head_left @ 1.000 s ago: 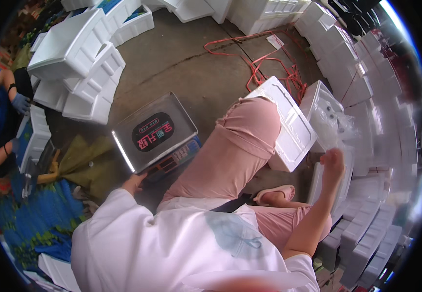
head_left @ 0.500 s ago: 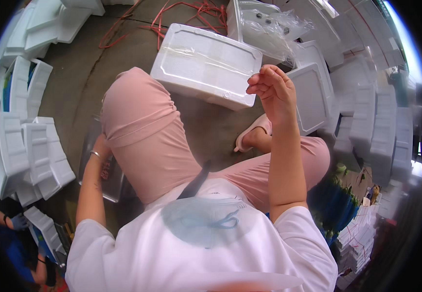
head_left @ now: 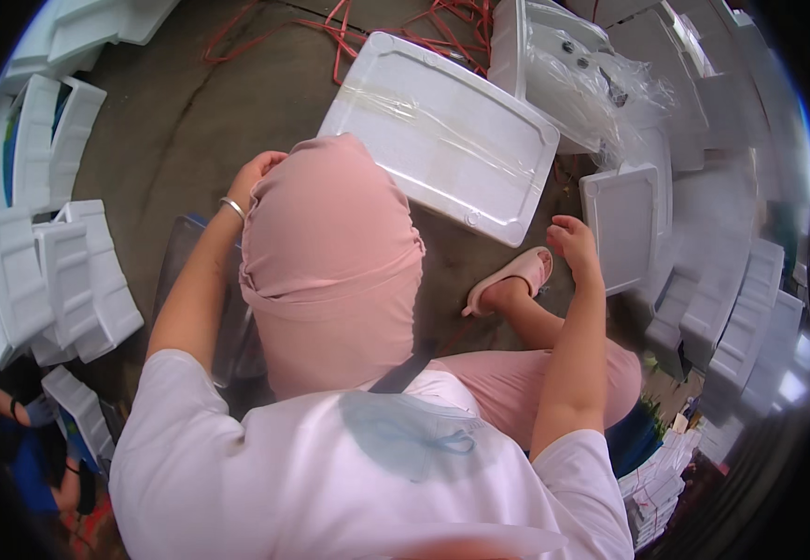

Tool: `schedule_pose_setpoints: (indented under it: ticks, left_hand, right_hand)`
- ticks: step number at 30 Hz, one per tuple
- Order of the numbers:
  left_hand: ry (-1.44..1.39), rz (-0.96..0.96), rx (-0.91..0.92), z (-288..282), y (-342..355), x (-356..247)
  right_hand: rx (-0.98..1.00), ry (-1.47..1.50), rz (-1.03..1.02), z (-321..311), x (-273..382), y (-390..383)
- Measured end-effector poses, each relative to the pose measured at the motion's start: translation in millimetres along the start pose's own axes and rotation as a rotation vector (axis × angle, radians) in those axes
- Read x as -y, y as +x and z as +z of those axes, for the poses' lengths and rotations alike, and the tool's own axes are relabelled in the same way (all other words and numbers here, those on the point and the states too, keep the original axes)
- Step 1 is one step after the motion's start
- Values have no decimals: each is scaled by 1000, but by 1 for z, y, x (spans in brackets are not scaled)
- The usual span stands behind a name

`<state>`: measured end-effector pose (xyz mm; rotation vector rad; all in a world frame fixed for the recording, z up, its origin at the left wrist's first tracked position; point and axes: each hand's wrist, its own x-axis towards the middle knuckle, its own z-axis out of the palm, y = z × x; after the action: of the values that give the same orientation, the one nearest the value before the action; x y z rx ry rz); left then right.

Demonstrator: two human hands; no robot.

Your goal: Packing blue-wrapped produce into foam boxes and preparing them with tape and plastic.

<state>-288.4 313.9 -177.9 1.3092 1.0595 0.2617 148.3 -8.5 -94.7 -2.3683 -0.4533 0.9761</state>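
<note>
My left hand [head_left: 258, 173] is up beside my raised left knee [head_left: 330, 215], near the corner of a white lidded foam box [head_left: 438, 140]; its fingers bend behind the knee, tips hidden. My right hand [head_left: 569, 241] hovers right of the box, fingers loosely bent and apart, holding nothing visible, near a pale sandal [head_left: 508, 275] on my foot and an upright white lid [head_left: 620, 224]. Clear tape crosses the box's lid. A steel-topped scale [head_left: 181, 266] lies left of my knee, mostly hidden by my leg and arm.
White foam boxes are stacked left [head_left: 69, 280] and right [head_left: 750, 317]. An open box [head_left: 508, 47] with crumpled plastic film [head_left: 592, 84] stands behind the lidded one. Red straps [head_left: 340, 37] lie on the concrete floor [head_left: 153, 159]. A co-worker [head_left: 22, 457] is at the lower left.
My view has turned since the first frame. My left hand has moved from beside the scale forward to my knee. My right hand has dropped from over the lid toward the sandal.
</note>
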Motion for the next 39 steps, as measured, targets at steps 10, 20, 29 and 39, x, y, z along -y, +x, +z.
schedule_pose_setpoints:
  ticks: [10,20,29,39]
  left_hand:
    - [-439,-154,224,55,52,-20]
    - [-302,5,-23,58,51,-21]
    - [-348,58,-287,-79,-27,-63]
    - [-221,12,-671,-277,-16,30]
  right_hand:
    - [148,710,275,70,0,80]
    - [155,803,282,76,20,64]
    - [234,768,54,159,131,-3]
    - [757,830,-18,346,192,13]
